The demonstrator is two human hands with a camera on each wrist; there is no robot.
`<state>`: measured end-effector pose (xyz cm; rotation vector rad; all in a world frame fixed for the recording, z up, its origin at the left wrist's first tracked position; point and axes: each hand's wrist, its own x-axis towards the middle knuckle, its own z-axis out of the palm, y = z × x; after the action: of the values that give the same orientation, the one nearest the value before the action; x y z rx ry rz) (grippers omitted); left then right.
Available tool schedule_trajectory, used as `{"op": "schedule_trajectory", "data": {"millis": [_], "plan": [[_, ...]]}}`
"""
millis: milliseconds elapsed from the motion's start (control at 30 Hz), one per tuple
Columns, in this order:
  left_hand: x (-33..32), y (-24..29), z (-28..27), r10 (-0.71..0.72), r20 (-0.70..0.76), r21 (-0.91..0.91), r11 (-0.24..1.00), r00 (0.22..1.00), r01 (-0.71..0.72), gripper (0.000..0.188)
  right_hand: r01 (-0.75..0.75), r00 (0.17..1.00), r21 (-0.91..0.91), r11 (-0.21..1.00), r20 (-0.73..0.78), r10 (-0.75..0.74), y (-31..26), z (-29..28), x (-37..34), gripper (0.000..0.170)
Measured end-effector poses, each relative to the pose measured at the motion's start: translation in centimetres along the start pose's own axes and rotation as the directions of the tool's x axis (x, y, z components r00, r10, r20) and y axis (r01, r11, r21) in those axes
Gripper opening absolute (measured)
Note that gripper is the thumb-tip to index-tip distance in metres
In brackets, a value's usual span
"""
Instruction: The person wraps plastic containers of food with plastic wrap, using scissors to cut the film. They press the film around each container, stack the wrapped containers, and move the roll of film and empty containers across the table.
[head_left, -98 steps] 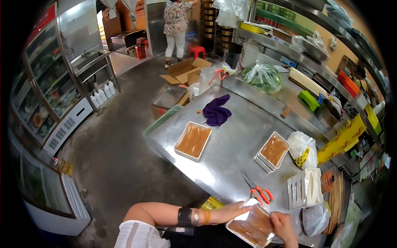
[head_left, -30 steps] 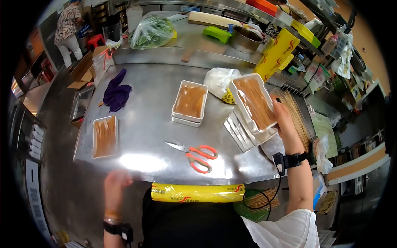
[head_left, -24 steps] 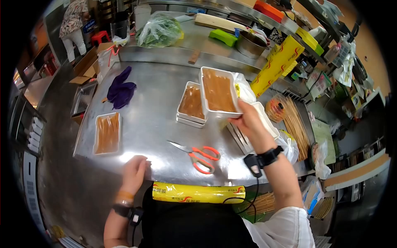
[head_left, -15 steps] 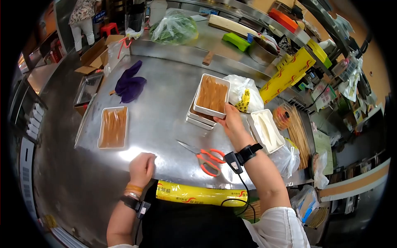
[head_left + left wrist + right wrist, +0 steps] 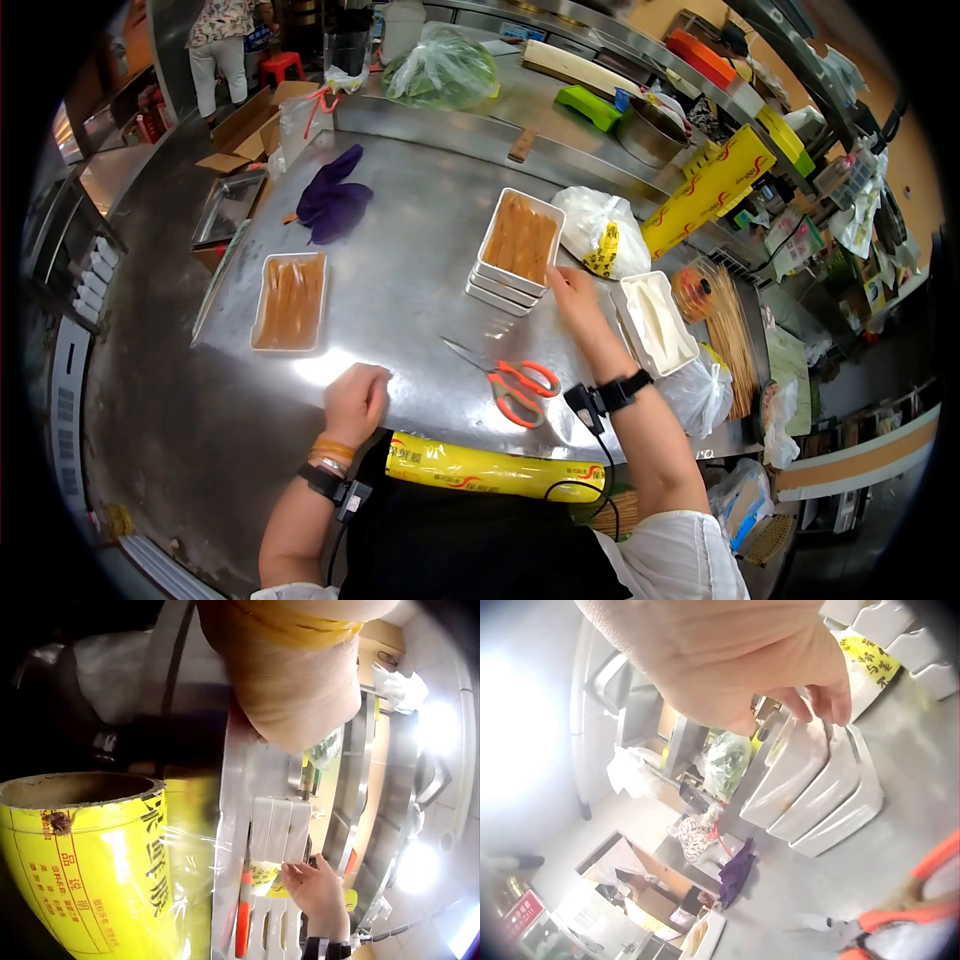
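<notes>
My right hand (image 5: 583,308) is at the near right corner of a film-covered white tray (image 5: 520,235) of brown strips, top of a short stack. In the right wrist view its fingers bend over the outer wall of the top tray (image 5: 787,776); the left wrist view shows the thumb above the rim. My left hand (image 5: 352,402) lies loosely curled at the table's front edge and holds nothing. Another white tray (image 5: 290,302) of brown strips sits to the left. Scissors (image 5: 515,385) with orange handles lie between the hands.
Stacked white trays (image 5: 658,322), a tied white bag (image 5: 605,232) and thin sticks (image 5: 733,345) stand right of the stack. A purple cloth (image 5: 335,195) lies at the back left. A yellow cling film roll (image 5: 490,470) lies along the front edge. Behind rises a shelf (image 5: 420,118).
My right hand has carried the filled tray from the right and lowered it onto the stack in the middle. My left hand has come to the front edge; the view has shifted.
</notes>
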<state>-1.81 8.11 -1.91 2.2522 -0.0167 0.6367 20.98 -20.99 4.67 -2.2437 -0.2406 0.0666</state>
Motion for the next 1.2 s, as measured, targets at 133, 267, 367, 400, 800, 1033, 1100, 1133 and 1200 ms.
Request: {"op": "schedule_trajectory", "data": {"millis": [133,267,367,400,800,1033,1100,1133,1200], "plan": [[1.0,2.0,-3.0,-0.069,-0.087,-0.076,0.995,0.994,0.062,0.019,0.268,0.954,-0.013,0.963,-0.136,-0.268,0.4,-1.1,-6.4,0.028],[4.1,-0.4,-9.5,0.015,-0.282,0.380,0.920,0.959,0.098,0.049,0.446,0.895,-0.219,0.868,0.128,-0.428,-0.6,1.3,-13.4,0.041],[6.0,-5.8,-10.4,-0.134,-0.284,0.645,0.706,0.949,0.292,0.088,0.532,0.847,-0.327,0.781,0.225,-0.482,-0.1,2.4,-14.5,0.045],[7.0,-5.4,-10.6,-0.273,-0.209,0.639,0.689,0.939,0.342,0.098,0.538,0.842,-0.349,0.767,0.260,-0.473,0.3,2.4,-14.6,0.045],[9.6,0.2,-4.3,-0.347,0.498,0.546,0.838,0.795,0.023,0.116,0.348,0.931,-0.405,0.845,0.043,-0.363,7.6,-3.7,-17.0,0.049],[7.7,8.8,5.6,0.254,0.821,0.053,0.857,0.510,-0.513,0.110,0.356,0.929,-0.393,0.848,0.050,-0.367,8.6,-3.7,-17.0,0.051],[8.2,10.0,7.1,0.281,0.847,0.008,0.842,0.452,-0.539,0.111,0.344,0.926,-0.406,0.847,-0.001,-0.377,8.0,-4.0,-17.5,0.051],[8.5,10.3,7.4,0.283,0.856,0.008,0.829,0.433,-0.559,0.112,0.344,0.920,-0.388,0.855,-0.043,-0.389,6.8,-4.6,-18.0,0.049],[8.3,10.8,7.5,0.319,0.831,0.026,0.796,0.455,-0.605,0.104,0.336,0.911,-0.349,0.875,-0.113,-0.395,4.7,-6.3,-20.0,0.045]]}}
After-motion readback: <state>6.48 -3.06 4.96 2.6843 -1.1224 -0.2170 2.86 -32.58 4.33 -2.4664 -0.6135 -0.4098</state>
